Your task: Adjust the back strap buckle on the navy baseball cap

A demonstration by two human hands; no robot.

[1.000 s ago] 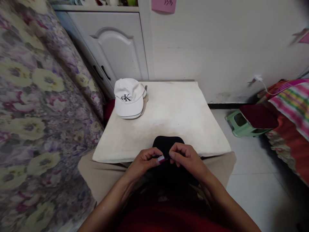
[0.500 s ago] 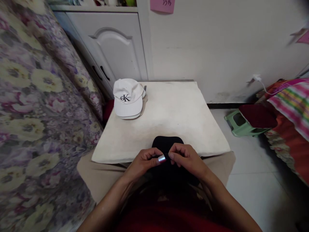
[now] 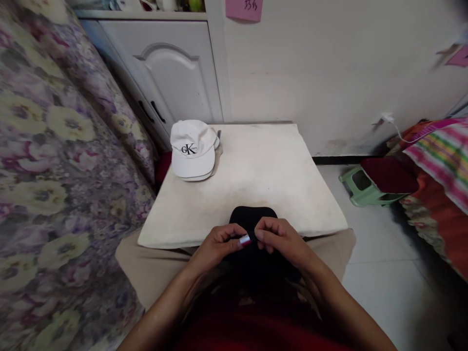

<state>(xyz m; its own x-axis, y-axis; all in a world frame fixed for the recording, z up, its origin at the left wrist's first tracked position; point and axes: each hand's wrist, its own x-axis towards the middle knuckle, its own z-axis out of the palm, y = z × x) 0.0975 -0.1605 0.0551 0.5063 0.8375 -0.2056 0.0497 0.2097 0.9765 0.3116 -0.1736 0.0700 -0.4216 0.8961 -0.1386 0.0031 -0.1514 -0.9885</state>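
A black cap (image 3: 253, 218) lies over the near edge of the small white table (image 3: 256, 170), its brim pointing away from me. My left hand (image 3: 219, 243) and my right hand (image 3: 280, 239) meet just above its near part. Their fingertips pinch a small shiny silver piece (image 3: 244, 240) between them, and both hands rest against the black fabric. Whether that piece is fixed to the cap is unclear. A white cap with a black logo (image 3: 193, 150) sits at the table's far left corner, well away from both hands.
A flowered bed cover (image 3: 54, 161) rises along the left. A white cabinet door (image 3: 171, 73) and wall stand behind the table. On the tiled floor to the right are a green stool (image 3: 365, 187) with a dark red cushion and striped bedding (image 3: 438, 161).
The hands stay together over the black cap with only slight finger movement on the silver piece. The view has shifted a little.
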